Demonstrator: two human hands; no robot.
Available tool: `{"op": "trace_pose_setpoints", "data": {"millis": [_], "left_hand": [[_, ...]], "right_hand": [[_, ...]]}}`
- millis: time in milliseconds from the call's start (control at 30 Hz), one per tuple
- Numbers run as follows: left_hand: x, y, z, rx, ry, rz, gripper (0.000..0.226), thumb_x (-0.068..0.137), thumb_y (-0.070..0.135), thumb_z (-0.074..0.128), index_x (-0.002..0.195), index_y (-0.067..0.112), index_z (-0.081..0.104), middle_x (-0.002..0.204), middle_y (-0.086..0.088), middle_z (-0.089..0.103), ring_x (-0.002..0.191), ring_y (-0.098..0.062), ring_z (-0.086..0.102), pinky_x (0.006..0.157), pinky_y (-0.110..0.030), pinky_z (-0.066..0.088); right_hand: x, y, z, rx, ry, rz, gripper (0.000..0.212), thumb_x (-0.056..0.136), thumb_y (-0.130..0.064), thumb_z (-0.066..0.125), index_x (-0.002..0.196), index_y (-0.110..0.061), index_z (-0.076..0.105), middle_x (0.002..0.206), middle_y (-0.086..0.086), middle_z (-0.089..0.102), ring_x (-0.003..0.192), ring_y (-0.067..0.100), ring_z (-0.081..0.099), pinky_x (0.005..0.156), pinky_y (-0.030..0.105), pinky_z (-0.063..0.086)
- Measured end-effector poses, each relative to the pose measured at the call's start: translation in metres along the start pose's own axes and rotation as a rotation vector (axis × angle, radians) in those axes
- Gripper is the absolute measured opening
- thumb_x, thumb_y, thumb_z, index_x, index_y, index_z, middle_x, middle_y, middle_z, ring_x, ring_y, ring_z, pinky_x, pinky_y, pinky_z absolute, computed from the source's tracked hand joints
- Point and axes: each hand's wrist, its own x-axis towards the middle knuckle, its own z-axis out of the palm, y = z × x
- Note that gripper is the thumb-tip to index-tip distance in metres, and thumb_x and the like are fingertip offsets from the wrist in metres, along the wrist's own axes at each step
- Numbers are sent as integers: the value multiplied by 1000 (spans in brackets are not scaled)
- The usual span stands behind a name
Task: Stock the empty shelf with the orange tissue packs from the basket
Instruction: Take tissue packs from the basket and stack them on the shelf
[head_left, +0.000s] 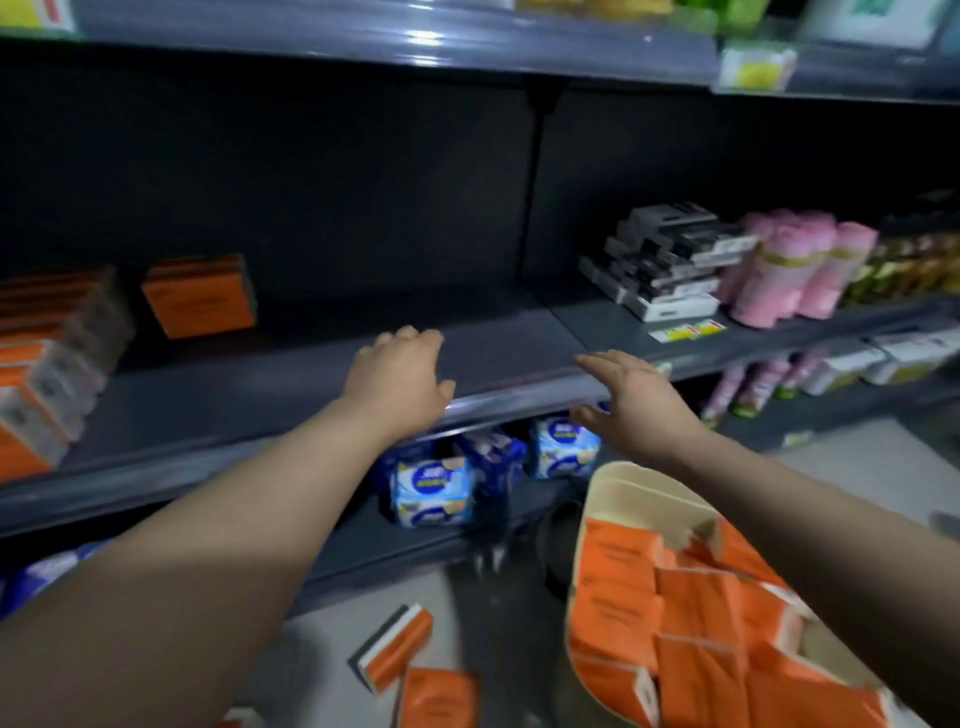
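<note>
orange tissue packs (696, 608) in basket (623, 483), below right grip (631, 400)

2 hands (400, 379) (631, 400), 1 basket (618, 483), 3 blue packs (434, 491), 1 orange tissue pack (200, 296) standing alone on shelf (260, 395).

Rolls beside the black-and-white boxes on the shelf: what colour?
Pink rolls with a yellowish band; the head view shows them.

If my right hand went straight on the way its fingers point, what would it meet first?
The right hand points over the bare dark grey shelf board, so likely the dark back panel first; depth is unclear.
</note>
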Motion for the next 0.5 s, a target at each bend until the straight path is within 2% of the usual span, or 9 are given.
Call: {"op": "trace_pose_setpoints", "data": {"millis": [167,267,367,500], "left_hand": [[-20,81,43,-40,-87,83,46,84,39,57,124,16,51,124,-11,56,115,-32,52,94,-40,45],[-26,121,73,-43,-154,133,46,84,39,57,124,17,51,127,-10,56,117,-31,52,94,-40,46],[-27,153,103,-23,-230,166,48,83,38,57,126,18,51,125,-10,55,115,-32,53,92,-40,46],[-17,183,143,-66,-323,207,49,83,34,61,128,19,50,127,-9,55,118,-30,51,94,-40,46]], "right_hand": [[-63,71,-9,-7,-20,97,53,78,-23,69,128,-11,56,128,11,59,120,29,51,102,39,38],[-90,111,-7,8,-31,161,51,79,-22,70,127,-9,57,128,12,60,120,29,52,101,37,39],[-115,148,3,17,-63,247,54,82,-25,69,131,-11,53,133,11,56,121,28,51,101,34,36],[-132,193,18,34,-114,376,57,84,-29,67,136,-16,49,135,10,54,111,30,56,97,33,38]]}}
